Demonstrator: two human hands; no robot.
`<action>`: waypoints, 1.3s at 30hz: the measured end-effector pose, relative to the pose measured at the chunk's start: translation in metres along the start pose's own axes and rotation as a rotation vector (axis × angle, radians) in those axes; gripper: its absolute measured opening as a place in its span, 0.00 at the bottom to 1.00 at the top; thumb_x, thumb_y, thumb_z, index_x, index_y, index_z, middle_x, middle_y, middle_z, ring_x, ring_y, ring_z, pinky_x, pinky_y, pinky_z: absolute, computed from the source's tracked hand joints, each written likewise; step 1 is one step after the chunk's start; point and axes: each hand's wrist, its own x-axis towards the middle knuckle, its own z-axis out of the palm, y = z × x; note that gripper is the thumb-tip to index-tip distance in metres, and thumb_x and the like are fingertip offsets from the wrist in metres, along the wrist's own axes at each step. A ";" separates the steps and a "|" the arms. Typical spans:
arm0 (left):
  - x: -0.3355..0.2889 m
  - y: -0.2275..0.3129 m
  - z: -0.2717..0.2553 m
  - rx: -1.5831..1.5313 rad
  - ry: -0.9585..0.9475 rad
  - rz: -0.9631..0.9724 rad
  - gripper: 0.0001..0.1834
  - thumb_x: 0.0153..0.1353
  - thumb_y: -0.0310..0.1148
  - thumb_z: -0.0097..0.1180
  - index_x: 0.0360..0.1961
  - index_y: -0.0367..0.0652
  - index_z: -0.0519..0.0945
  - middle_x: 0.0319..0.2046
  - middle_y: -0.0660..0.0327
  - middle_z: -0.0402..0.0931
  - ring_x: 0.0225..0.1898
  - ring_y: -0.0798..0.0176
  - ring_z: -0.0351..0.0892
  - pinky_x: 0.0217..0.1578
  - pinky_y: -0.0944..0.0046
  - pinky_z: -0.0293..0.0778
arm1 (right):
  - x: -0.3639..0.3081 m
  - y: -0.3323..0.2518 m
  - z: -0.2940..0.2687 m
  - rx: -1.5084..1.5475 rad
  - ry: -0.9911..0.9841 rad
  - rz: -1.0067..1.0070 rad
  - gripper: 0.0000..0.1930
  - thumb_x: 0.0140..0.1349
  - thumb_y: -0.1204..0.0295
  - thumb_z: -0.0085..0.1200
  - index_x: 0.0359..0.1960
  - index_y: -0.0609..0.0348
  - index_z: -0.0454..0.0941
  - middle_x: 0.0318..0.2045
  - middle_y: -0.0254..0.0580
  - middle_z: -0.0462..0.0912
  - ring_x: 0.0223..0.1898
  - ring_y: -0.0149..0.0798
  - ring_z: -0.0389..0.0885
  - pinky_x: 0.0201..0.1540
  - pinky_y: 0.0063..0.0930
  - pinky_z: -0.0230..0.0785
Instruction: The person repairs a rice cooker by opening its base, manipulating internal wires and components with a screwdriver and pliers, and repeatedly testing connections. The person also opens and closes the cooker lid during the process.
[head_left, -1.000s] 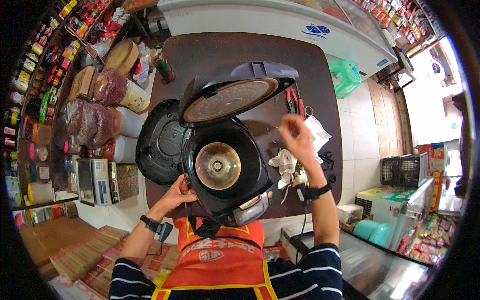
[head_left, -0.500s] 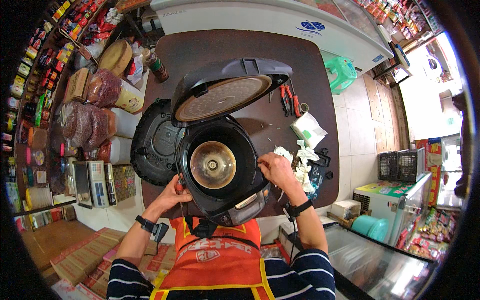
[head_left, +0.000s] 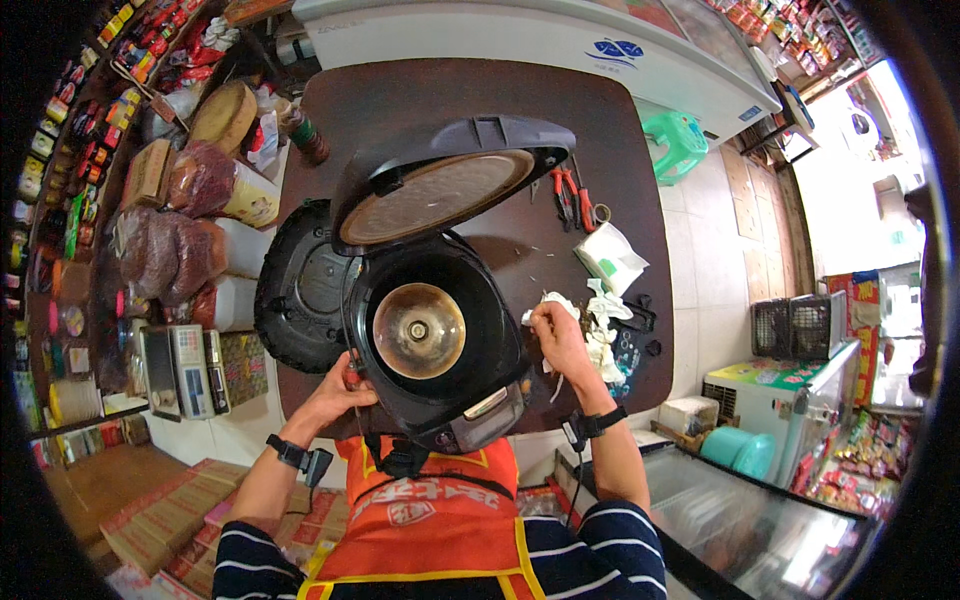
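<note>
An open rice cooker (head_left: 505, 330) stands on the dark table, its hinged lid (head_left: 440, 195) raised. The inner pot is out, and a round, stained heating plate (head_left: 419, 331) shows at the bottom. My left hand (head_left: 340, 392) is closed beside the cooker's left front, around a slim red-handled tool (head_left: 352, 373) that looks like a screwdriver, mostly hidden by the fingers. My right hand (head_left: 562, 345) is just off the cooker's right side, its fingers pinched on a bit of white tissue (head_left: 528, 317). More crumpled tissue (head_left: 603, 335) lies just beyond it.
A black plastic base cover (head_left: 305, 285) lies left of the cooker. To the right are red-handled pliers (head_left: 582, 203), a roll of tape (head_left: 601, 213), a tissue pack (head_left: 611, 257) and small dark parts (head_left: 640, 315). A green stool (head_left: 677, 147) stands beyond the table's right edge.
My right hand has moved away from the cooker's right rim, and white tissue now shows at its fingertips. My left hand keeps its place by the cooker. The whole view has shifted slightly.
</note>
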 end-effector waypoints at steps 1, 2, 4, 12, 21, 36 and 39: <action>0.002 -0.001 -0.001 -0.008 -0.013 0.008 0.50 0.64 0.17 0.76 0.80 0.43 0.57 0.69 0.54 0.77 0.68 0.58 0.81 0.67 0.54 0.81 | 0.000 0.006 -0.004 0.052 -0.019 0.073 0.09 0.74 0.73 0.62 0.50 0.63 0.84 0.37 0.45 0.88 0.35 0.37 0.87 0.39 0.34 0.79; 0.003 -0.002 -0.002 -0.012 -0.016 0.008 0.50 0.64 0.16 0.75 0.80 0.43 0.57 0.68 0.54 0.78 0.67 0.58 0.82 0.66 0.55 0.81 | 0.000 0.012 -0.009 0.092 -0.044 0.177 0.10 0.73 0.74 0.63 0.51 0.65 0.83 0.37 0.44 0.89 0.33 0.34 0.85 0.38 0.33 0.79; 0.003 -0.003 -0.002 -0.028 -0.023 0.035 0.49 0.64 0.16 0.75 0.79 0.43 0.58 0.68 0.55 0.78 0.67 0.58 0.82 0.66 0.55 0.81 | 0.004 0.023 -0.012 0.106 0.011 0.203 0.11 0.71 0.77 0.64 0.52 0.67 0.83 0.33 0.39 0.89 0.33 0.29 0.84 0.40 0.30 0.80; 0.001 -0.001 0.000 -0.039 -0.022 0.082 0.47 0.63 0.18 0.77 0.76 0.44 0.62 0.67 0.58 0.79 0.65 0.61 0.82 0.66 0.57 0.79 | 0.013 0.035 -0.023 -0.150 0.170 0.128 0.12 0.71 0.77 0.63 0.54 0.64 0.86 0.40 0.51 0.93 0.38 0.44 0.93 0.46 0.37 0.85; -0.001 0.002 0.001 -0.054 -0.007 0.043 0.47 0.62 0.18 0.78 0.77 0.44 0.62 0.68 0.58 0.78 0.67 0.61 0.81 0.67 0.57 0.79 | 0.025 -0.016 -0.012 -0.086 0.076 0.047 0.12 0.63 0.71 0.72 0.47 0.59 0.92 0.37 0.49 0.92 0.38 0.48 0.92 0.46 0.40 0.84; 0.002 -0.006 -0.004 -0.067 -0.023 0.065 0.52 0.61 0.20 0.80 0.80 0.43 0.60 0.65 0.59 0.80 0.61 0.63 0.83 0.63 0.60 0.80 | 0.033 -0.039 0.028 -0.519 0.107 -0.332 0.05 0.62 0.69 0.67 0.34 0.55 0.86 0.30 0.45 0.86 0.33 0.54 0.89 0.37 0.48 0.82; 0.003 -0.009 -0.006 -0.055 -0.021 0.060 0.52 0.61 0.21 0.80 0.80 0.43 0.60 0.64 0.60 0.81 0.60 0.65 0.83 0.62 0.60 0.80 | 0.031 -0.037 0.025 -0.509 0.137 -0.307 0.05 0.62 0.71 0.66 0.32 0.57 0.83 0.30 0.45 0.85 0.32 0.55 0.88 0.36 0.48 0.81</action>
